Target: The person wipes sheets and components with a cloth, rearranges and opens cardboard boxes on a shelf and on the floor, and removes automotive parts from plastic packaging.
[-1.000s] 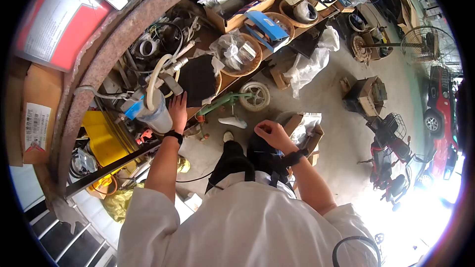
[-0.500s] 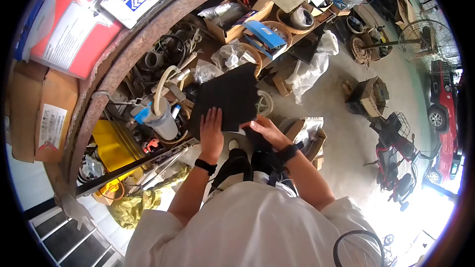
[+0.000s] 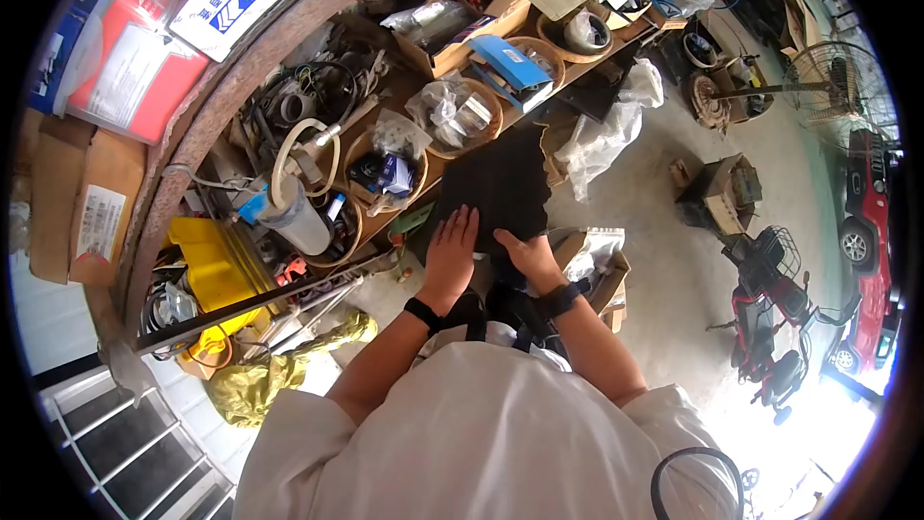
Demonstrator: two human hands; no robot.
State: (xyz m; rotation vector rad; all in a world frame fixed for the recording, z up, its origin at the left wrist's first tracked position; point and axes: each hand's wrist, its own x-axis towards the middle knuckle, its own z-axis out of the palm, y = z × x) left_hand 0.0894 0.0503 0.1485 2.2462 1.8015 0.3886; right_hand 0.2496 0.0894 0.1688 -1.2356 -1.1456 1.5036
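A black flat sheet (image 3: 491, 183) with a ragged right edge is in front of my body, above the floor; its exact material is hard to tell. My left hand (image 3: 449, 255) lies flat on its near left part, fingers stretched out. At the near right edge my right hand (image 3: 529, 258) grips the sheet, thumb on top and fingers hidden beneath. Just beyond the sheet stands a round basket (image 3: 495, 117) with plastic-wrapped parts. Another basket (image 3: 421, 175) to the left holds a small blue box (image 3: 396, 174) and plastic bags.
A cluttered shelf with a blue box (image 3: 515, 67), a clear plastic jug (image 3: 306, 229) and loose parts curves along the left. Clear plastic sheeting (image 3: 602, 140) hangs at its edge. To the right are a cardboard box (image 3: 724, 195), a scooter (image 3: 770, 303) and a fan (image 3: 835, 87).
Both hands and the black sheet have moved to the right. The sheet has turned somewhat, and the basket with the small blue box has come into sight.
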